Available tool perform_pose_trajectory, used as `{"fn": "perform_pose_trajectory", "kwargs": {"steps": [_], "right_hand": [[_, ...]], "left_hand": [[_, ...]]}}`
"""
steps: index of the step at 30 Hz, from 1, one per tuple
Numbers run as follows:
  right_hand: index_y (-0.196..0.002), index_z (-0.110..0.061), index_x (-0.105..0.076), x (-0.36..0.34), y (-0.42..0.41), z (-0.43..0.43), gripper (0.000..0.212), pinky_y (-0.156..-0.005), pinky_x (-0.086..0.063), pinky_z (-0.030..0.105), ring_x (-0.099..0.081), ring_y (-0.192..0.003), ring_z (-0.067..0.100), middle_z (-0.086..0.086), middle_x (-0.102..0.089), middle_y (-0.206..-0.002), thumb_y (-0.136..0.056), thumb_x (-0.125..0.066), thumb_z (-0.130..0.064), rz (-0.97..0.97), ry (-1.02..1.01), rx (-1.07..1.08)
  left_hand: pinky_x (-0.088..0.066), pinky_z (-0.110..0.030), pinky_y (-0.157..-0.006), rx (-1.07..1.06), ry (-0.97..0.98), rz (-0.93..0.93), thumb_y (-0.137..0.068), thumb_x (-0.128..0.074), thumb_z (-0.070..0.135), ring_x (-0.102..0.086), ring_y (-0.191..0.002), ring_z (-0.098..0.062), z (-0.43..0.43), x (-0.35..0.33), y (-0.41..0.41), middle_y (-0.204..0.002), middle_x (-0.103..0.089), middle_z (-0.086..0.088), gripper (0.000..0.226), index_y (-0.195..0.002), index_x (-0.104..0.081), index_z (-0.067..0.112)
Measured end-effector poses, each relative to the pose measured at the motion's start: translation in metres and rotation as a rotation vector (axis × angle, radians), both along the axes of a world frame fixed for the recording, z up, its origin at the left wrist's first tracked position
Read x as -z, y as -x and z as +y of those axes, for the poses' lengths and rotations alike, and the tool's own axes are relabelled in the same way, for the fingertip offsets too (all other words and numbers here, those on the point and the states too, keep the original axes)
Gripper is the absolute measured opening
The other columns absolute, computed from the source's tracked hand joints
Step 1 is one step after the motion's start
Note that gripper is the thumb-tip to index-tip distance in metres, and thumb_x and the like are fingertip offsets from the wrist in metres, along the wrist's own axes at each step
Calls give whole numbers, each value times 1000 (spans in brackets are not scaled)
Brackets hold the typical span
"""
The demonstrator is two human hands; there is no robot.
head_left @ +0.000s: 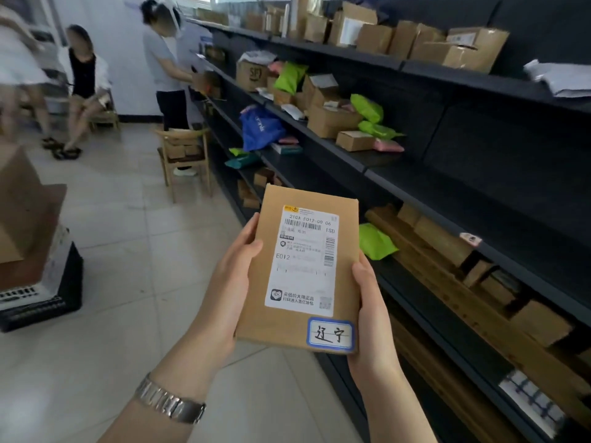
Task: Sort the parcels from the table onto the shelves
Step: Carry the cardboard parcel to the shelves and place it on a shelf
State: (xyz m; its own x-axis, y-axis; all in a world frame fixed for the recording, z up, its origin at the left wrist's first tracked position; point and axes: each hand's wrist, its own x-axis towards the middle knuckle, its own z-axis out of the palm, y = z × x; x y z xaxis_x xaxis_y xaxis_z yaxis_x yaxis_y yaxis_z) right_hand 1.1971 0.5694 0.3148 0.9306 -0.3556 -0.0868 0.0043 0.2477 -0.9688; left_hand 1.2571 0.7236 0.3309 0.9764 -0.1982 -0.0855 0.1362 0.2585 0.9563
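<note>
1. The left hand (230,282) grips the left edge of a flat brown cardboard parcel with a white label (300,266).
2. The right hand (372,314) clasps its right edge, holding it above the floor.
3. The black metal shelves (447,187) stand just beside; judging by this, the label is being read, and choosing a shelf comes next.

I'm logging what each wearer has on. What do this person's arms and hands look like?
Both forearms are bare, with no sleeves or gloves in view. The left hand has a silver metal link watch at its wrist. The right hand wears nothing.
</note>
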Motion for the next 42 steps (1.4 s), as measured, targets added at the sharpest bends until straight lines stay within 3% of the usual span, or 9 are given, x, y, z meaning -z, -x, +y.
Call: {"fn": "perform_pose_trajectory", "kwargs": {"steps": [8, 10, 14, 18, 22, 26, 31, 34, 42], "right_hand": [[-144, -40, -53, 8, -167, 29, 41, -105, -53, 53, -73, -115, 22, -6, -77, -125, -104, -43, -42, 32, -32, -88], [-144, -39, -52, 14, -208, 37, 41, -102, -55, 50, -74, -114, 21, -6, -77, -125, -104, -44, -43, 43, -21, -95], [-139, -41, -54, 29, -297, 57, 37, -89, -58, 40, -78, -101, 13, -10, -80, -115, -102, -49, -41, 46, 9, -69], [-141, -37, -53, 33, -396, 91, 41, -87, -61, 41, -79, -96, 15, -8, -80, -112, -100, -56, -34, 70, 25, -30], [-146, -36, -49, 27, -492, 129, 49, -93, -61, 46, -77, -104, 21, -3, -75, -123, -98, -59, -33, 114, -20, -3], [-146, -38, -47, 24, -574, 141, 50, -90, -62, 41, -77, -104, 18, -2, -73, -126, -98, -60, -33, 120, -68, 21], [-138, -42, -52, 31, -665, 139, 42, -98, -59, 48, -76, -107, 21, -3, -75, -124, -99, -60, -31, 128, -142, 117], [-128, -46, -56, 40, -725, 133, 33, -96, -60, 44, -77, -105, 18, -5, -77, -120, -100, -58, -30, 128, -144, 153], [-139, -41, -54, 51, -881, 116, 43, -91, -61, 42, -77, -104, 17, -6, -78, -118, -98, -60, -31, 125, -111, 165]], "left_hand": [[-55, -31, -81, -155, 25, 21, -104, -41, 25, -76, -99, -4, 32, 3, -147, -112, -78, 20, 45, -139, -55, 49], [-57, -32, -82, -174, 32, 40, -104, -42, 26, -76, -95, -3, 41, 10, -185, -108, -79, 21, 43, -137, -55, 50], [-57, -35, -91, -164, 52, 70, -104, -44, 28, -74, -105, -8, 62, 26, -273, -119, -76, 16, 42, -138, -56, 49], [-58, -38, -92, -117, 85, 104, -103, -48, 27, -75, -104, -11, 93, 35, -375, -119, -77, 13, 41, -139, -56, 46], [-57, -40, -92, -122, 35, 111, -104, -48, 28, -74, -106, -15, 123, 31, -480, -121, -76, 9, 39, -138, -57, 44], [-55, -33, -83, -122, -35, 75, -103, -49, 27, -71, -107, -15, 133, 25, -570, -122, -74, 8, 39, -136, -60, 42], [-53, -44, -97, -61, -66, 57, -102, -51, 27, -71, -110, -19, 126, 34, -675, -123, -74, 9, 39, -135, -61, 44], [-53, -46, -99, -18, -68, 63, -102, -51, 29, -72, -108, -18, 117, 42, -740, -119, -76, 10, 36, -131, -63, 46], [-51, -47, -103, -1, -63, 87, -103, -49, 29, -70, -115, -18, 103, 49, -895, -127, -73, 10, 38, -136, -60, 44]]}}
